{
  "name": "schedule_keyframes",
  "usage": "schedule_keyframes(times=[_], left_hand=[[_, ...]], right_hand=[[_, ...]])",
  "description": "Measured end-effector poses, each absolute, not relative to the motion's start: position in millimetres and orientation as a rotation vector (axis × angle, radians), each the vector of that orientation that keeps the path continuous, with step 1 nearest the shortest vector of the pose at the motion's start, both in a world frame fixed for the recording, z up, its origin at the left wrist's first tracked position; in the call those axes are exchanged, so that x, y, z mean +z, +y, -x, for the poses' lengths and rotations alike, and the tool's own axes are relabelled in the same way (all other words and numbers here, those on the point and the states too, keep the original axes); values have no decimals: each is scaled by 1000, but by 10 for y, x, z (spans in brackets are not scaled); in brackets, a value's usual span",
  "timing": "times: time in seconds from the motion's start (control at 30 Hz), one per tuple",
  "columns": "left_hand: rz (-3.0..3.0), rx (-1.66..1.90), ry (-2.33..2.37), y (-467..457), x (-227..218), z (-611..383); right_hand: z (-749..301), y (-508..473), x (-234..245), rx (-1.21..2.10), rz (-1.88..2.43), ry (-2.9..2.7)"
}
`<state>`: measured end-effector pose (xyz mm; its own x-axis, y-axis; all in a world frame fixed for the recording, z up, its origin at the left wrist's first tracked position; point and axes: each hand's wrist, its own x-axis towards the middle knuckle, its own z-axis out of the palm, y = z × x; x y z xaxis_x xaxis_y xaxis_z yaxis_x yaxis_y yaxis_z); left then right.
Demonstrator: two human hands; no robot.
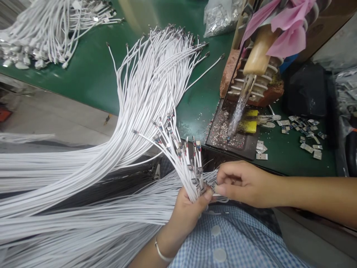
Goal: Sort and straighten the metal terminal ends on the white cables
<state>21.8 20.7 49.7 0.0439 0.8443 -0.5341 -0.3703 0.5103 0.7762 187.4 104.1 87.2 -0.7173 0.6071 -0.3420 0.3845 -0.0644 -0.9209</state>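
Note:
A bunch of white cables (178,160) with small metal connectors on their ends is gripped in my left hand (188,208), fanned out upward. Close beside its thumb, my right hand (241,182) has thumb and forefinger pinched at a small connector end, which its fingers partly cover. More long white cables (134,212) run from the left, behind and below my left hand. A larger bundle of white cables (156,74) lies over the green table (92,85), its connector tips pointing away from me.
A soldering iron (251,74) rests in a coil holder, tip over a dirty tray (223,130) beside a yellow sponge (251,122). Loose metal connectors (309,130) lie right of it. A bag of connectors (221,16) stands behind, and another cable pile (52,33) sits far left.

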Motion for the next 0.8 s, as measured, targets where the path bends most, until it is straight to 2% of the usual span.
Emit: schedule_keyframes(times=[0.57, 0.8], left_hand=[[-777, 986, 1124, 266, 464, -95], [-816, 1038, 1177, 387, 554, -74]], right_hand=[[-1904, 1042, 985, 1804, 1036, -2021], [-2017, 1055, 1047, 1253, 710, -2161]])
